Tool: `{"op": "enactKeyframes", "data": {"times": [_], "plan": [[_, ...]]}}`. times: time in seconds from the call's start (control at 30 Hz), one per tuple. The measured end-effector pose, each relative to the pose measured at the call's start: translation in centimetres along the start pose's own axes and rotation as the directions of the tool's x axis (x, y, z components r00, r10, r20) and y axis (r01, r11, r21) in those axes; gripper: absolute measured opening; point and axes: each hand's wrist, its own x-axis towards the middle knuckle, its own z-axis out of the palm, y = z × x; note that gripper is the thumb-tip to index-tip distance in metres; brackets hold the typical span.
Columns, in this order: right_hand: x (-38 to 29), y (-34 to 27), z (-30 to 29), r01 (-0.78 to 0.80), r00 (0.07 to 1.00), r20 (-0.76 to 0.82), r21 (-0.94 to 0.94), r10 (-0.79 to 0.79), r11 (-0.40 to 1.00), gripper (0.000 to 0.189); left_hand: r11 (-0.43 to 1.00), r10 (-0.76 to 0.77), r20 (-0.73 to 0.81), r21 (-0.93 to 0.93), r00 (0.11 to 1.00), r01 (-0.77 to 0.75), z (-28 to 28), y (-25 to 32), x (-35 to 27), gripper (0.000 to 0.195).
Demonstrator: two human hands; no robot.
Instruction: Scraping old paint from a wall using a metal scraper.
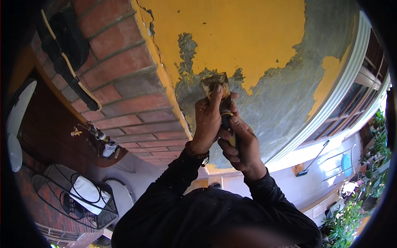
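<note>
Both of my hands are on a putty knife (218,80), whose wide metal blade is stained and lies against or just before the wall. My right hand (245,142) grips its black and yellow handle. My left hand (208,122) wraps the blade's lower part, thumb pressed flat along its face. Around the blade, yellow paint (242,28) gives way to bare grey plaster (266,99) along a ragged edge. Small paint flakes stick to the left hand and wrist. A cracked yellow strip (164,74) runs down the wall's left border.
Red brickwork (124,71) adjoins on the left, with a dark wall ornament (68,59) on it. A metal chair (102,214) holding a white item stands lower left. Right are a white-framed window (347,96), a broom (305,170), a blue-seated chair (345,165) and plants (344,217).
</note>
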Motion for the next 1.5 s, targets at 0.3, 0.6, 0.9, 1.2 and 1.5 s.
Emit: {"op": "enactKeyframes", "data": {"times": [0.3,0.6,0.9,1.2,1.5], "plan": [[0.8,1.3,0.3,0.101,0.995,0.012,-0.001,-0.101,0.995,0.018,0.998,0.057,0.039,0.024,0.998,-0.058,0.5,2.3,1.0,0.051],[1.6,0.5,1.1,0.108,0.992,0.075,-0.089,-0.101,0.99,0.019,0.973,0.11,0.013,0.202,0.994,-0.111,-0.1,2.6,0.9,0.056],[2.6,1.3,1.1,0.075,0.993,0.097,-0.153,-0.061,0.985,0.019,0.979,0.176,-0.052,0.115,0.983,-0.169,-1.6,2.4,1.0,0.053],[3.3,5.4,-1.4,0.194,0.981,0.045,-0.347,-0.19,0.918,0.023,0.985,0.164,-0.092,0.061,0.982,-0.159,-4.0,-1.3,0.4,0.052],[2.1,5.9,-5.7,0.09,0.994,0.056,0.038,-0.092,0.995,0.04,0.954,0.188,-0.033,0.244,0.982,-0.175,-3.9,-5.4,0.2,0.045]]}}
